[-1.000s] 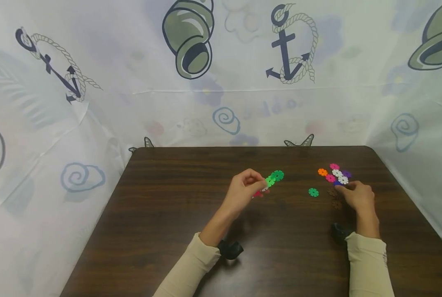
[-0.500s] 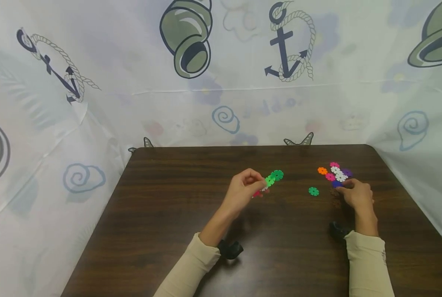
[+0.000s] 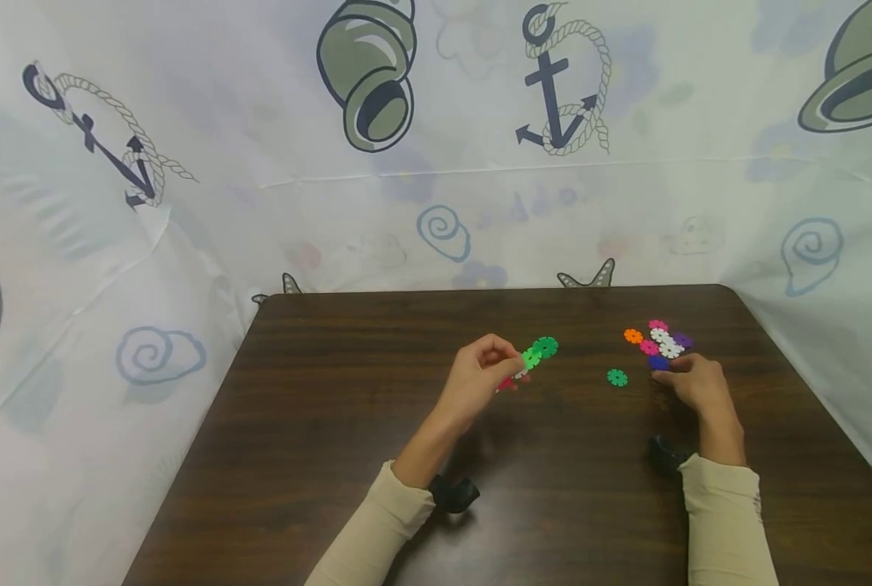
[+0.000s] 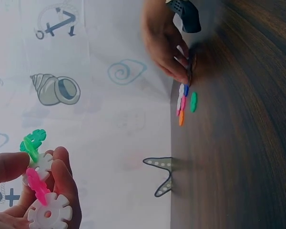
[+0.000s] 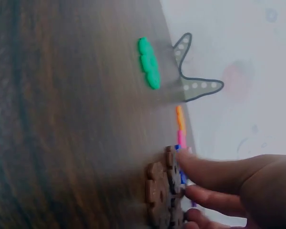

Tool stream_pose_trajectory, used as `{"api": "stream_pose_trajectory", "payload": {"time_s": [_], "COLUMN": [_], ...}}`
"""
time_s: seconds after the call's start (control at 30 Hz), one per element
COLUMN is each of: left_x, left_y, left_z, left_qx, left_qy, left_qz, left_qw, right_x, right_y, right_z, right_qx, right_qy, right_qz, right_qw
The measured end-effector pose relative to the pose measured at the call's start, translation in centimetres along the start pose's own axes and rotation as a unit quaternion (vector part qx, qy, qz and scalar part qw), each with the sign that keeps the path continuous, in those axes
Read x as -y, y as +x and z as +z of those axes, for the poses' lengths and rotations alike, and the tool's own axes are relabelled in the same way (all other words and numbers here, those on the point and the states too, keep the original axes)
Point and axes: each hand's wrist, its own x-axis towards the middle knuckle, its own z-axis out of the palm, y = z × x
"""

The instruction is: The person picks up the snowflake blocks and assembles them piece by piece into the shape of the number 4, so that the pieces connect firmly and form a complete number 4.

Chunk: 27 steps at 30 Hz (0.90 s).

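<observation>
In the head view my left hand (image 3: 477,370) pinches a chain of interlocked, notched flower-shaped plastic discs (image 3: 545,347). The left wrist view shows green, light green, white, a pink disc (image 4: 37,185) and a white disc (image 4: 49,213) slotted together at angles. My right hand (image 3: 702,386) is low over the table at the right, its fingertips at a blue disc (image 3: 659,363) and several brown discs (image 5: 157,193). In the right wrist view the thumb touches a brown disc's edge; the other fingertips are partly hidden, so whether a disc is pinched is unclear.
Beyond the right hand lie loose discs: an orange disc (image 3: 633,335), pink discs (image 3: 649,347), white discs (image 3: 671,349) and a purple disc (image 3: 682,340). A separate green disc (image 3: 617,378) lies between the hands. Patterned cloth (image 3: 443,187) borders the dark wooden table (image 3: 318,391).
My right hand has shifted slightly left and nearer, and its fingers now cover more of the brown discs. The left hand keeps its hold on the chain, almost still.
</observation>
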Motion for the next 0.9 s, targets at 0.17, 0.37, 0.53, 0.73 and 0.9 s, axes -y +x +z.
{"api": "stream_pose_trajectory", "payload": {"time_s": [0.17, 0.37, 0.53, 0.73, 0.9], "left_x": [-0.1, -0.1, -0.1, -0.2, -0.3], "left_y": [0.2, 0.4, 0.6, 1.0, 1.2], "left_z": [0.1, 0.2, 0.4, 0.5, 0.6], "left_qx": [0.0, 0.001, 0.001, 0.0, -0.003], "left_qy": [0.0, 0.001, 0.003, 0.006, 0.003], "left_qz": [-0.004, -0.001, -0.003, -0.003, -0.003], "left_qw": [1.0, 1.0, 1.0, 1.0, 1.0], "right_x": [0.4, 0.8, 1.1, 1.1, 0.9], "right_y": [0.2, 0.4, 0.5, 1.0, 1.6], "right_z": [-0.2, -0.4, -1.0, -1.3, -1.3], "right_qx": [0.002, 0.01, 0.037, 0.01, 0.006], "right_qy": [-0.003, 0.008, -0.007, -0.033, -0.034], "right_qz": [-0.008, 0.01, 0.023, -0.008, -0.022], "right_qw": [1.0, 0.9999, 0.999, 0.9994, 0.9992]}}
